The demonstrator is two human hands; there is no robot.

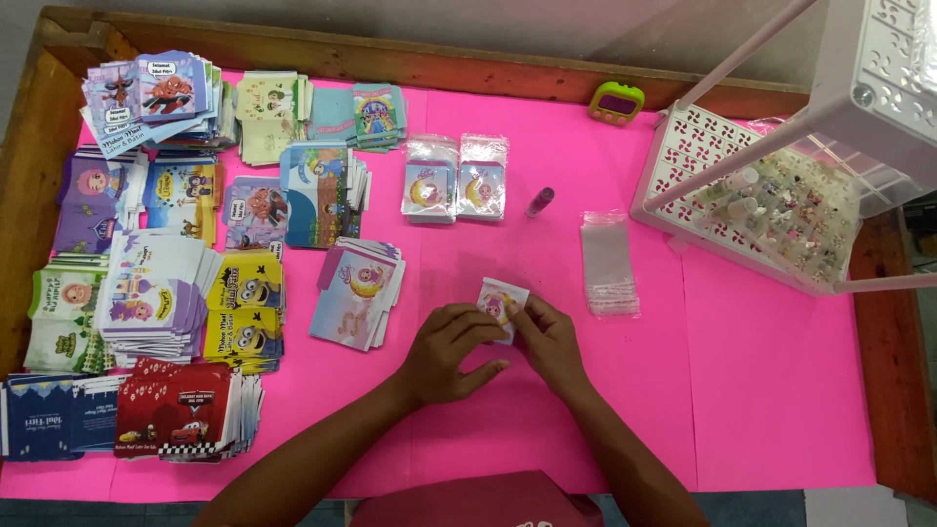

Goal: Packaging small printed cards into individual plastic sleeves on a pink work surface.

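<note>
Near the middle of the pink table top (761, 390), toward its front edge, both hands meet on one small printed card packet (502, 302). Left hand (451, 351): fingers curled, fingertips pinching the packet's left side. Right hand (551, 342): thumb and forefinger pinching its right edge. Just right of the hands lies a stack of clear plastic sleeves (609, 263). Beyond them, two bagged card piles (456, 179) sit side by side, with a small purple bottle (540, 201) beside them. Stacks of printed cards (166, 283) fill the left half. A white perforated rack (771, 185) occupies the back right corner.
</note>
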